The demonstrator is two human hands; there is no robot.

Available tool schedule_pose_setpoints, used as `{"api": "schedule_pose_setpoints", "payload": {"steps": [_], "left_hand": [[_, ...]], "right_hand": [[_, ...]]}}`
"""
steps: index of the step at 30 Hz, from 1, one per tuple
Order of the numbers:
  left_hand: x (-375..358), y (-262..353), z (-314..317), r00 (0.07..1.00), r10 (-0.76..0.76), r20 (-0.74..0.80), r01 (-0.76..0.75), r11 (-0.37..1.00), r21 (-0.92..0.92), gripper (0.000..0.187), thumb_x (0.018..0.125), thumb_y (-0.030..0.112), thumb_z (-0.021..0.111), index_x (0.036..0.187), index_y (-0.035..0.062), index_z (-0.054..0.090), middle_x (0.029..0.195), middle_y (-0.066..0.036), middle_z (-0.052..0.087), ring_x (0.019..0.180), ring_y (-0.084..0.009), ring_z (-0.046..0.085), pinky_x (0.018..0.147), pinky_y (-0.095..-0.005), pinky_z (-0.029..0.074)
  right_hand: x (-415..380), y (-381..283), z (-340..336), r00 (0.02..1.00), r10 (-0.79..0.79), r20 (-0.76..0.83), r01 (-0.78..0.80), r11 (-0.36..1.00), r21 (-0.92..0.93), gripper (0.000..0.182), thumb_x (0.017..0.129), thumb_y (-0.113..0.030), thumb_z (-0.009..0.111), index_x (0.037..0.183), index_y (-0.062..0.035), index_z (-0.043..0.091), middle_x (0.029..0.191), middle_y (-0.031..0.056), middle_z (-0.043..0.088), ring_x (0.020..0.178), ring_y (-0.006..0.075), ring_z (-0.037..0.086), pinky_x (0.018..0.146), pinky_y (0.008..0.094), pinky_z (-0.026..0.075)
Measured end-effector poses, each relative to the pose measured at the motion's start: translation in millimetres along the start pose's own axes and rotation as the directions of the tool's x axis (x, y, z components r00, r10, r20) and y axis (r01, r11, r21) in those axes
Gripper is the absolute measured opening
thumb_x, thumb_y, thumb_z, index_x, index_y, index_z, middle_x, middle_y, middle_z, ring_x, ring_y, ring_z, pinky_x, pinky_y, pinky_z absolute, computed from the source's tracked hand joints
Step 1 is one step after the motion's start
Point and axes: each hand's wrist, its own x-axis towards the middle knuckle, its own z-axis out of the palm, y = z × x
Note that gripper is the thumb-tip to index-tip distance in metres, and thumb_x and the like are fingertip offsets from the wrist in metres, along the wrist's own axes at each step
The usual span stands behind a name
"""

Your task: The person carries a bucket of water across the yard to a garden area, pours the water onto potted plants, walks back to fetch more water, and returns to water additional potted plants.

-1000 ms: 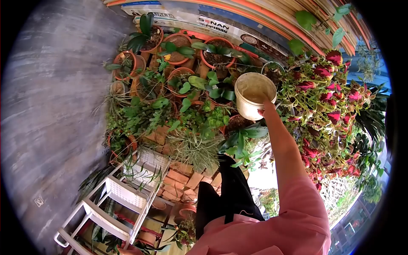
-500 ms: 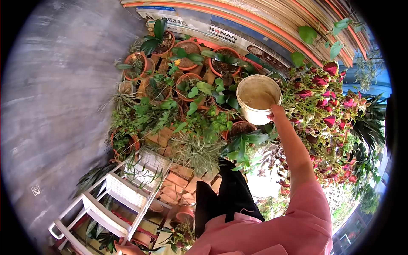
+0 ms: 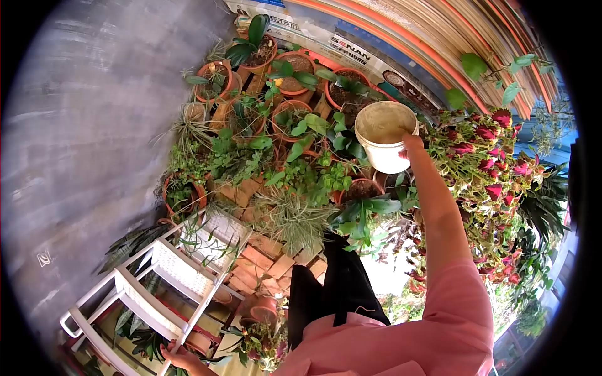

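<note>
My right hand (image 3: 412, 145) is closed on the near right edge of an off-white plastic bucket (image 3: 386, 155). The bucket is held above the potted plants with its mouth turned up toward me, and its inside looks stained. At lower left, my left hand (image 3: 180, 358) rests against the rail of a white ladder-like stand (image 3: 182, 276) with textured steps, its fingers curled at the rail. Under the bucket is a terracotta pot (image 3: 362, 188) with soil and broad leaves.
Several terracotta pots (image 3: 295, 66) stand along stacked boards (image 3: 433, 37) at the back. Red-leaved coleus (image 3: 492, 169) crowds the right side. A grey wall (image 3: 106, 125) bounds the left. Bricks (image 3: 256, 266) and a spiky grassy plant (image 3: 291, 216) lie before my legs.
The bucket has risen slightly in view, and more of its outer side shows. My left hand sits a little higher and further left along the stand. The whole view has rotated slightly.
</note>
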Motion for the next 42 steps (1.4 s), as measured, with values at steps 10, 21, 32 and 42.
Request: {"api": "schedule_pose_setpoints", "payload": {"steps": [10,21,32,42], "left_hand": [[0,1,3,0.999,0.037,0.020,-0.038,0.999,0.021,0.041,0.089,0.031,0.044,0.114,-0.0014,0.041,0.068,-0.002,0.046,0.071,-0.0157,0.047,0.074,-0.0289,0.042],[3,-3,9,0.996,0.086,-0.018,-0.087,0.994,-0.066,0.031,0.088,0.026,0.045,0.106,0.0003,0.044,0.060,-0.002,0.043,0.063,-0.0156,0.044,0.069,-0.0300,0.040],[-5,3,26,0.993,0.116,-0.032,-0.118,0.991,-0.069,0.034,0.089,0.024,0.042,0.112,-0.0014,0.041,0.058,0.000,0.037,0.060,-0.0130,0.042,0.073,-0.0325,0.043],[0,1,25,0.991,0.077,-0.109,-0.082,0.996,-0.045,0.034,0.088,0.027,0.046,0.109,0.0001,0.045,0.057,0.000,0.036,0.059,-0.0118,0.041,0.074,-0.0337,0.045]], "right_hand": [[-3,29,-5,1.000,-0.028,-0.012,0.030,0.985,0.169,0.047,0.076,-0.025,0.050,0.109,0.0072,0.044,0.084,0.0201,0.056,0.059,0.0296,0.059,0.048,0.0384,0.053],[-43,-9,-16,0.967,-0.191,0.169,0.161,0.971,0.176,0.039,0.076,-0.023,0.051,0.101,0.0057,0.048,0.079,0.0161,0.057,0.058,0.0251,0.057,0.052,0.0376,0.052],[-68,-106,75,0.941,-0.286,0.183,0.274,0.958,0.085,0.041,0.075,-0.019,0.049,0.107,0.0076,0.047,0.083,0.0210,0.056,0.057,0.0305,0.058,0.047,0.0393,0.052],[-83,-156,142,0.946,-0.311,0.094,0.323,0.930,-0.177,0.038,0.074,-0.022,0.054,0.103,0.0039,0.054,0.087,0.0182,0.059,0.052,0.0275,0.059,0.042,0.0356,0.051]]}}
